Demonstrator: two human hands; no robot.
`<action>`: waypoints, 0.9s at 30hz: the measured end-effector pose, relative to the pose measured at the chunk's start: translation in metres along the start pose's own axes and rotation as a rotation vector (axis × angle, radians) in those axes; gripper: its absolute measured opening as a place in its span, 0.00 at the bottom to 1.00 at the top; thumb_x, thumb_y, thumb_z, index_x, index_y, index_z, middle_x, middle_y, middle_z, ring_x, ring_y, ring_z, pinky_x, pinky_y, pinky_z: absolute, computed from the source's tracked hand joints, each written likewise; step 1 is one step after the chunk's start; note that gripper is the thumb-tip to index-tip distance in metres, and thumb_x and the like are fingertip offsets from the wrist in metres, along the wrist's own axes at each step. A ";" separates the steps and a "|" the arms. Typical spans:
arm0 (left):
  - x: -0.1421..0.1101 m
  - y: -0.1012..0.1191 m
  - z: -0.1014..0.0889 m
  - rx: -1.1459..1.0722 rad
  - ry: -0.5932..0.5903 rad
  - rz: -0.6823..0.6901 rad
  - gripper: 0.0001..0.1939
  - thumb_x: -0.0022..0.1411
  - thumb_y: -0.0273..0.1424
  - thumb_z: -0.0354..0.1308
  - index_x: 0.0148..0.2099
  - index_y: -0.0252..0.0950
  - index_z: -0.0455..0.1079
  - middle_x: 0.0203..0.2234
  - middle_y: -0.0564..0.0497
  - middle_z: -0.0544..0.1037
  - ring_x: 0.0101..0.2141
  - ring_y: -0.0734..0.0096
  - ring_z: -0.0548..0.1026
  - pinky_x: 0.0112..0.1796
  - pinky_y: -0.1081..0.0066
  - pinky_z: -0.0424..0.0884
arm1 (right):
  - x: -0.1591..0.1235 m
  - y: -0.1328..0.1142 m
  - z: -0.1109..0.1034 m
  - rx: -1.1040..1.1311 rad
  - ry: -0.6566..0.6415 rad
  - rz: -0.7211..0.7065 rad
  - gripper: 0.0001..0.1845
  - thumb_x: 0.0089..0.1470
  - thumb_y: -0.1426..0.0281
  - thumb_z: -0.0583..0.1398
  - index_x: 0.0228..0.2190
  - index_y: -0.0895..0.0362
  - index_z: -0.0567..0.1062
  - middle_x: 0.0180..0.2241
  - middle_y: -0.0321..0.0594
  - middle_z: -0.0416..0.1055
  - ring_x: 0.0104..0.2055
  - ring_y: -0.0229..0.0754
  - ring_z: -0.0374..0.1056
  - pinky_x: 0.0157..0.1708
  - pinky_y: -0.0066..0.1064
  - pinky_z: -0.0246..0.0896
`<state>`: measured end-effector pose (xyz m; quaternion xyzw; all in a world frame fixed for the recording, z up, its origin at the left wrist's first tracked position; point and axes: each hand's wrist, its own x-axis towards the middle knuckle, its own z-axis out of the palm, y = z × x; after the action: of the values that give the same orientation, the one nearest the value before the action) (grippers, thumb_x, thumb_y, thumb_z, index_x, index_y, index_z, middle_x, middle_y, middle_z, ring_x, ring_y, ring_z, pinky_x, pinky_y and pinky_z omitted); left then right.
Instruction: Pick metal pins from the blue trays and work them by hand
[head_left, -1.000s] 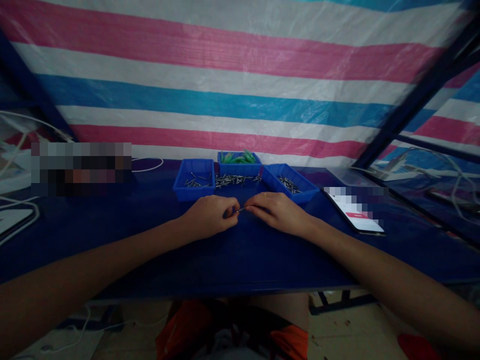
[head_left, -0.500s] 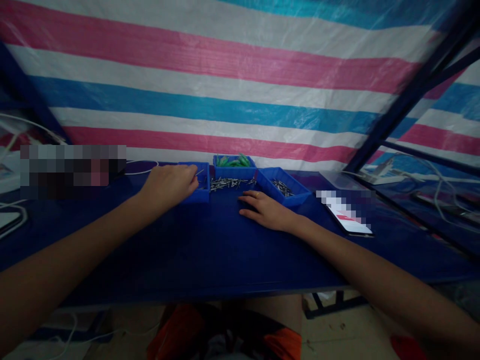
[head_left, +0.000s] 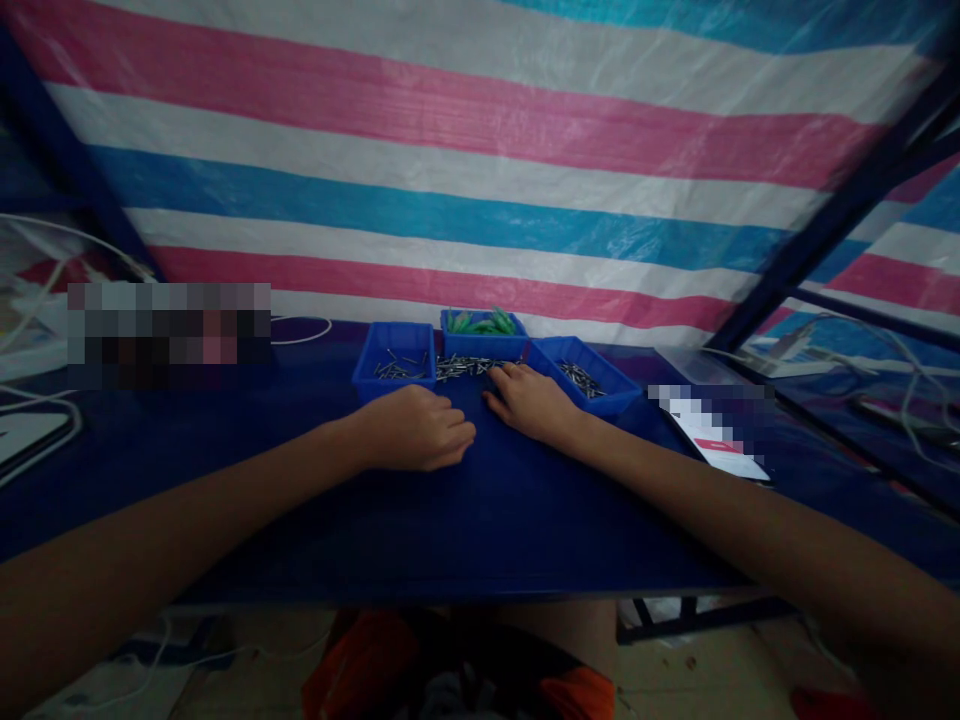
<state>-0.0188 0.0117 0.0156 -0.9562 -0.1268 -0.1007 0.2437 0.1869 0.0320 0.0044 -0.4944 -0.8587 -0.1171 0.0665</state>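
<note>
My left hand (head_left: 416,428) is a closed fist just above the table, in front of the left blue bin (head_left: 361,378). Its curled fingers hide whatever may be in them. That bin holds slender metal pieces (head_left: 401,370). My right hand (head_left: 534,402) rests palm down, thumb and fingers apart, its fingertips at the near right edge of a loose pile of slender silver and dark metal pieces (head_left: 461,367). Beside it stands the right blue bin (head_left: 619,400), with more such pieces (head_left: 581,378) inside.
Behind the pile a third blue bin (head_left: 484,342) holds green pieces (head_left: 491,322). A phone (head_left: 724,445) lies lit on the blue table (head_left: 465,540) at right. White cables and another device (head_left: 30,440) lie at left. A striped sheet (head_left: 450,200) hangs behind, between blue metal posts.
My left hand has come from over the left bin, where it pinched a thin metal piece, right and nearer to me. My right fingertips have moved to the pile. The view has shifted slightly.
</note>
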 end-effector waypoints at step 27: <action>0.003 0.011 0.018 -0.093 0.002 -0.263 0.14 0.66 0.37 0.44 0.39 0.32 0.65 0.27 0.50 0.74 0.28 0.69 0.75 0.25 0.73 0.63 | -0.029 0.008 -0.029 0.128 0.066 -0.164 0.12 0.61 0.68 0.49 0.34 0.59 0.70 0.29 0.43 0.73 0.28 0.39 0.68 0.28 0.28 0.55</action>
<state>-0.0105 0.0115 -0.0038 -0.9415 -0.2458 -0.1387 0.1841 0.2085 0.0043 0.0265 -0.4130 -0.8994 -0.0832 0.1164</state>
